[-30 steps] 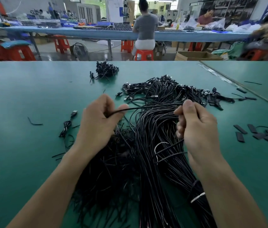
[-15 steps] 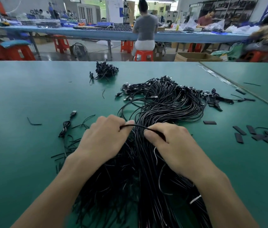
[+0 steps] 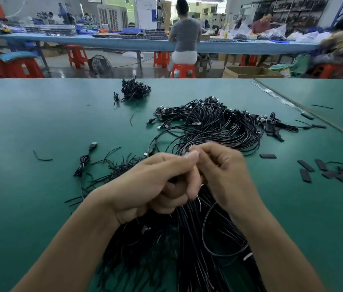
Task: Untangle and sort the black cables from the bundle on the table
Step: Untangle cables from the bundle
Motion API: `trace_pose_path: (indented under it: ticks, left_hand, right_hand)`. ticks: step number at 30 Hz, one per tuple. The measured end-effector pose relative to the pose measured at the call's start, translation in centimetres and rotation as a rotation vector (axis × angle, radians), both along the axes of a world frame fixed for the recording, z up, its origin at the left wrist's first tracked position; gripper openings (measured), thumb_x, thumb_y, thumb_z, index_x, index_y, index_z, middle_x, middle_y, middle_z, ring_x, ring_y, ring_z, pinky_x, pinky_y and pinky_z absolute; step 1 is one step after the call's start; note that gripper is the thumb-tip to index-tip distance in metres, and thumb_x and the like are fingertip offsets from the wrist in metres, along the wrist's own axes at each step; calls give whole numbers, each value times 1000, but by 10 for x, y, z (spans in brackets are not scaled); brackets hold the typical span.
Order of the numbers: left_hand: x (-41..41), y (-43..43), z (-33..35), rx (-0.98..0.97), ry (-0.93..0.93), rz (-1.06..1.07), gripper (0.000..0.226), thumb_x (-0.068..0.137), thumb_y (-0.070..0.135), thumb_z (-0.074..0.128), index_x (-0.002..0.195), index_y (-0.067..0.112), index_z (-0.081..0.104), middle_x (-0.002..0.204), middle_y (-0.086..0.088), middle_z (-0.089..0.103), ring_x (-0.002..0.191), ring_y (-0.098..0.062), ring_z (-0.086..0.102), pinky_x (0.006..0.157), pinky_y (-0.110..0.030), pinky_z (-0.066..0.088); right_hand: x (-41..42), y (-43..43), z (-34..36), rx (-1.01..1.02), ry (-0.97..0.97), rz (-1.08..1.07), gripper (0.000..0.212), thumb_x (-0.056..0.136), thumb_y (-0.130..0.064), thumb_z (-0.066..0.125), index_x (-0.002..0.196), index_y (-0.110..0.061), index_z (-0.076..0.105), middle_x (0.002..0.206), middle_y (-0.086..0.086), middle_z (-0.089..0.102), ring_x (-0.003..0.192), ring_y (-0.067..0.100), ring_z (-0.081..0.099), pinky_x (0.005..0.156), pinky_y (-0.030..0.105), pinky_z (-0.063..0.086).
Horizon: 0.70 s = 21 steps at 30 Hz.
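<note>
Nearest, the bundle [image 3: 187, 239] of black cables lies on the green counter [image 3: 29, 197], fanning under both wrists. Just above it the left hand [image 3: 155, 186] and right hand [image 3: 225, 171] meet, fingers curled together, seemingly pinching one strand, though it is hidden. The cables look light, limp and snag-prone; best taken near a plug. Beyond, looped plug ends [image 3: 208, 121] tangle; loose black sleeves [image 3: 335, 171] lie at right, a smaller heap [image 3: 133, 90] farther off.

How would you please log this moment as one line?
left hand: pinching cable | right hand: pinching cable, touching left | cable bundle: tangled on table
</note>
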<state>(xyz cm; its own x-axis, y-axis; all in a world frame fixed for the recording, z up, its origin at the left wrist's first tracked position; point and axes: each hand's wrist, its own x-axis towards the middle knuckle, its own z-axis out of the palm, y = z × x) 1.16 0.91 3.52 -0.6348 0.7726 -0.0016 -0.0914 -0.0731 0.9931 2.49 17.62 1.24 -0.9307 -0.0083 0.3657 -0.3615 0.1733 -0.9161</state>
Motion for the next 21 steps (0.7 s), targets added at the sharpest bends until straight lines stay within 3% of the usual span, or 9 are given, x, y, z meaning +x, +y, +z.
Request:
trace_pose_path:
  ticks: [3, 5, 7, 9, 11, 14, 16, 18, 21]
  left_hand:
    - [-4, 5, 1, 220, -113, 196, 42, 99, 41, 48, 86, 12, 77, 48, 10, 31, 38, -2, 26, 38, -13, 23]
    - [-7, 6, -1, 331, -173, 351, 42, 97, 35, 46, 95, 8, 79, 54, 6, 44, 42, -4, 38, 37, -16, 33]
    - [-13, 5, -6, 376, -161, 507, 44, 102, 30, 42, 98, 4, 77, 66, -1, 62, 54, -10, 59, 48, -19, 49]
    - [-17, 3, -10, 329, -47, 653, 42, 106, 27, 37, 102, 4, 72, 86, -7, 75, 80, -18, 73, 69, -23, 59]
    - [-18, 2, -13, 109, 193, 763, 36, 108, 25, 38, 101, 12, 71, 93, -4, 78, 95, -16, 74, 81, -24, 58]
    - [-10, 4, -13, -278, 469, 698, 40, 106, 24, 44, 76, 26, 70, 68, 12, 72, 67, 1, 67, 62, -14, 52]
    - [-6, 5, -11, -306, 371, 584, 52, 106, 28, 45, 56, 21, 58, 49, 8, 58, 45, -3, 54, 46, -15, 43]
    - [-5, 6, -10, -265, 280, 489, 56, 105, 38, 41, 53, 20, 55, 44, 3, 50, 37, -12, 47, 40, -17, 37]
    - [-3, 5, -8, -272, 245, 395, 60, 99, 53, 38, 55, 20, 63, 42, 1, 36, 35, -10, 31, 38, -16, 28]
  right_hand:
    - [3, -13, -6, 160, -104, 107, 31, 101, -23, 55, 80, -40, 70, 65, -2, 64, 59, 14, 48, 56, 44, 45]
    - [4, -16, -7, 310, -154, 109, 31, 100, -23, 54, 75, -35, 67, 57, -8, 60, 51, 7, 47, 51, 38, 44]
    - [6, -15, -6, 458, -159, 120, 26, 98, -30, 58, 75, -32, 68, 50, -10, 55, 44, 4, 42, 45, 27, 39]
    - [9, -15, -3, 508, -136, 146, 20, 97, -33, 60, 84, -25, 72, 50, -8, 54, 41, 3, 41, 41, 20, 35]
    - [12, -17, 2, 480, -74, 156, 24, 97, -30, 59, 82, -16, 71, 51, -5, 52, 42, 4, 39, 41, 20, 33]
    - [13, -16, 10, 421, 33, 107, 25, 97, -26, 61, 77, -14, 69, 60, -5, 61, 54, 8, 52, 55, 26, 45]
    - [12, -8, 14, 325, 46, 84, 22, 94, -26, 66, 76, -15, 73, 66, -2, 69, 63, 13, 62, 66, 33, 51]
    - [10, 0, 16, 219, 49, 58, 20, 88, -28, 73, 72, -16, 75, 66, 1, 71, 64, 19, 65, 66, 36, 53]
    - [10, 1, 16, 130, 74, 18, 22, 80, -31, 80, 67, -15, 75, 62, 4, 70, 61, 26, 65, 60, 45, 53]
